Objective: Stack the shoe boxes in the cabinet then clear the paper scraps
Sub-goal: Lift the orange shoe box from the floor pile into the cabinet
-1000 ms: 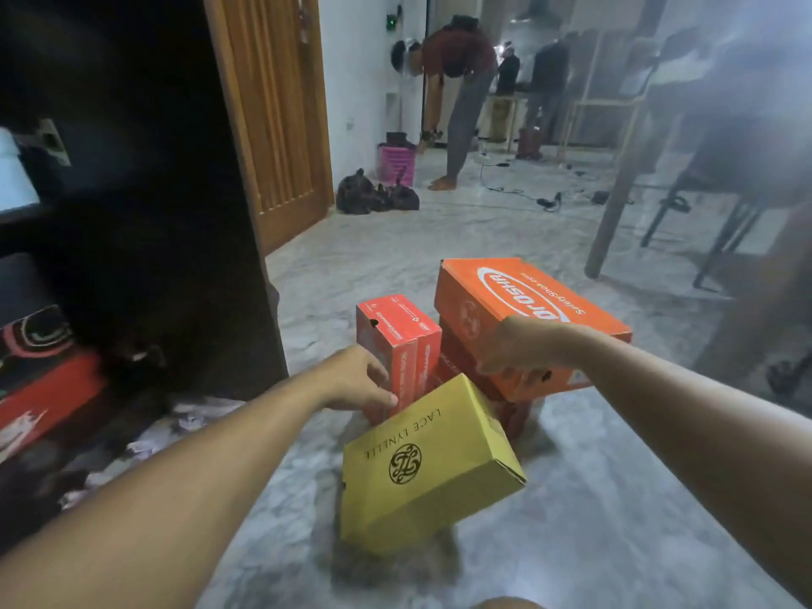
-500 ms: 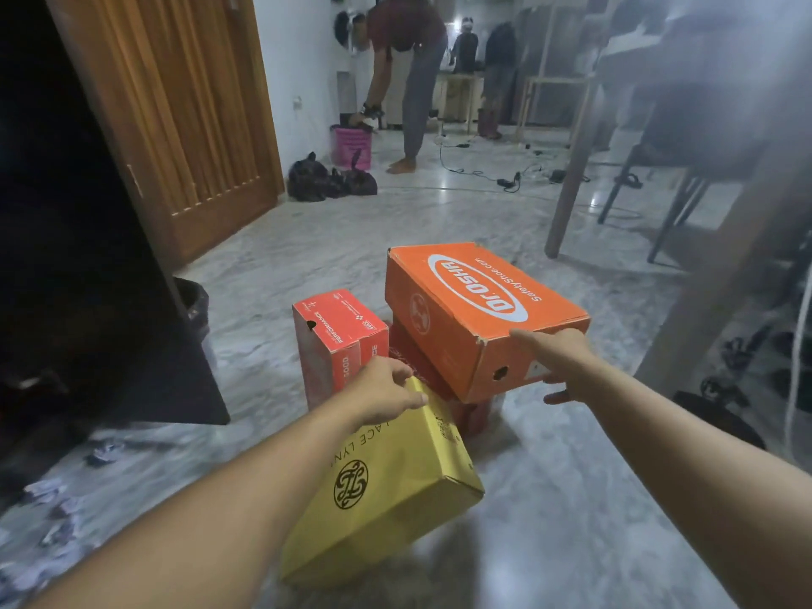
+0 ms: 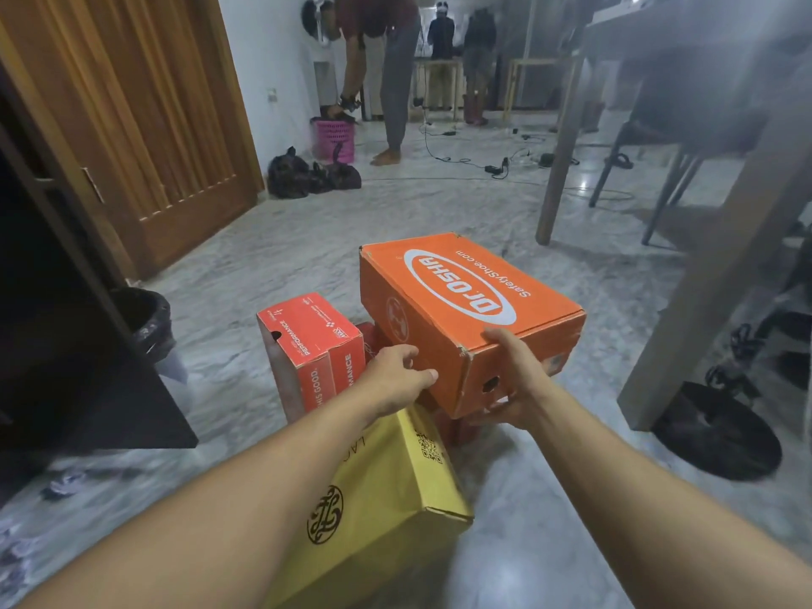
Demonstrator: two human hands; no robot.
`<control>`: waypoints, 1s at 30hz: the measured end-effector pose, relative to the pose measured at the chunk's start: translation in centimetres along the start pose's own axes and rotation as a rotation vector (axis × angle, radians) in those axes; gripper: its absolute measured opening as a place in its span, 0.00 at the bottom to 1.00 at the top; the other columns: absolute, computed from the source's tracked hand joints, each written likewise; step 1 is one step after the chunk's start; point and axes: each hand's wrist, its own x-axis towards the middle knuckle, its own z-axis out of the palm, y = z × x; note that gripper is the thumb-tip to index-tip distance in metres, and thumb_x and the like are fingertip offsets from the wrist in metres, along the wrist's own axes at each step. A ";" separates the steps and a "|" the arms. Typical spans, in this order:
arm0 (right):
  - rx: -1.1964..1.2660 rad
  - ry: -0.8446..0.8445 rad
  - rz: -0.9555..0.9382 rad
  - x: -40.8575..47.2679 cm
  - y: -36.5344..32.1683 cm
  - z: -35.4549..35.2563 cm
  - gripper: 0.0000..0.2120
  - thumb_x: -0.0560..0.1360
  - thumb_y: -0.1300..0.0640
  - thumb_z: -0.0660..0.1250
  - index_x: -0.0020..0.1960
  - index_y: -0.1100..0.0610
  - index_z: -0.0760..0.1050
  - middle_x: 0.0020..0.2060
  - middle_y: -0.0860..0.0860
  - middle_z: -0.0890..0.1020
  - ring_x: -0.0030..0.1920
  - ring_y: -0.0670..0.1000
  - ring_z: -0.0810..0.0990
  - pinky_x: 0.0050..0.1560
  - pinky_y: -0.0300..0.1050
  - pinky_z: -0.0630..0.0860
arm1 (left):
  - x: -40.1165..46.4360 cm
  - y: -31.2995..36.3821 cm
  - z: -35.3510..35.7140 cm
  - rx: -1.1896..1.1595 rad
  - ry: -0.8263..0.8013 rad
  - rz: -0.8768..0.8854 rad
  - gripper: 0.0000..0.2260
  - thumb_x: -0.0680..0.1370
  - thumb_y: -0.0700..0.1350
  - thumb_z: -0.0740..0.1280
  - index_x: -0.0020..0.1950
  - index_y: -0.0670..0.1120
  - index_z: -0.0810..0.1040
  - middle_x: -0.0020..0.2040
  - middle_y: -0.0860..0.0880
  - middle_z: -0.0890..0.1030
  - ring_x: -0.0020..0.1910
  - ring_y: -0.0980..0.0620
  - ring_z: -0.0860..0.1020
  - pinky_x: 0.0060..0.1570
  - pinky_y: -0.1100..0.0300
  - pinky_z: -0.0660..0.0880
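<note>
A big orange shoe box (image 3: pixel 457 309) with a white oval logo rests on a darker red box (image 3: pixel 457 428) on the marble floor. My left hand (image 3: pixel 395 380) presses its near left side and my right hand (image 3: pixel 514 380) clasps its near right corner, thumb on the lid. A smaller red box (image 3: pixel 307 349) stands on end to the left. A yellow box (image 3: pixel 386 507) lies tilted under my left forearm. The dark cabinet (image 3: pixel 66 345) is at the left edge. Paper scraps (image 3: pixel 61 483) lie on the floor in front of it.
A bin with a black liner (image 3: pixel 145 323) stands by the cabinet corner. A wooden door (image 3: pixel 145 125) is behind it. Table legs (image 3: pixel 558 160), chairs and a black round object (image 3: pixel 720 432) are at the right. A person (image 3: pixel 386 59) bends over a pink basket (image 3: pixel 332 136) far back, with cables (image 3: pixel 461 160) on the floor.
The view swung right, away from the cabinet. My left hand moved from the red box across the yellow one to the orange box. My right hand shifted to grip its near corner.
</note>
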 end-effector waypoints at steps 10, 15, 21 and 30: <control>0.057 0.034 0.065 -1.5 -0.3 -8.4 0.33 0.61 0.47 0.75 0.64 0.49 0.70 0.60 0.65 0.73 0.55 0.70 0.78 0.47 0.79 0.73 | 1.7 1.3 -3.8 -0.129 0.325 -0.022 0.38 0.75 0.59 0.69 0.78 0.45 0.58 0.76 0.45 0.63 0.73 0.45 0.65 0.71 0.50 0.64; -0.039 -0.054 0.012 -3.8 -1.4 -11.8 0.26 0.72 0.49 0.66 0.68 0.54 0.70 0.33 0.61 0.78 0.25 0.60 0.80 0.57 0.77 0.71 | 1.4 3.2 -6.9 -0.239 0.393 -0.051 0.37 0.75 0.62 0.67 0.77 0.46 0.59 0.77 0.47 0.62 0.73 0.46 0.64 0.67 0.54 0.64; -0.133 -0.100 -0.042 -5.3 -3.3 -13.5 0.25 0.71 0.49 0.66 0.67 0.56 0.73 0.32 0.58 0.82 0.29 0.59 0.82 0.55 0.80 0.70 | 0.9 3.7 -7.9 -0.430 0.274 -0.046 0.16 0.74 0.57 0.71 0.52 0.46 0.78 0.52 0.48 0.80 0.47 0.51 0.77 0.42 0.60 0.69; -0.184 0.021 -0.204 -7.7 -6.4 -11.8 0.11 0.78 0.48 0.61 0.49 0.53 0.78 0.29 0.51 0.82 0.27 0.53 0.81 0.34 0.56 0.79 | -1.8 3.9 -8.7 -0.548 0.256 -0.055 0.22 0.71 0.49 0.76 0.62 0.47 0.74 0.54 0.47 0.82 0.44 0.50 0.80 0.43 0.57 0.76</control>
